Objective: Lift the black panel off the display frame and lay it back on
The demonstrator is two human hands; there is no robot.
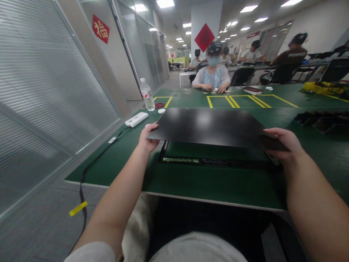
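Between my two hands I hold up a thin, flat black panel (201, 127) with a glossy sheen, raised above the table. My left hand (149, 138) is closed on its left edge, thumb on top. On the right edge my right hand (285, 142) grips it the same way. Beneath the panel a thin black rectangular frame (231, 163) lies on the green table (212, 186). A narrow green circuit strip (180, 160) runs along the frame's near side. The panel hides most of the frame's far part.
A water bottle (147, 95), red scissors (159, 105) and a white power bank (136, 119) with a black cable (109, 145) stand at the left. Dark parts (321, 121) lie at the right. Across the table sits a person (212, 74).
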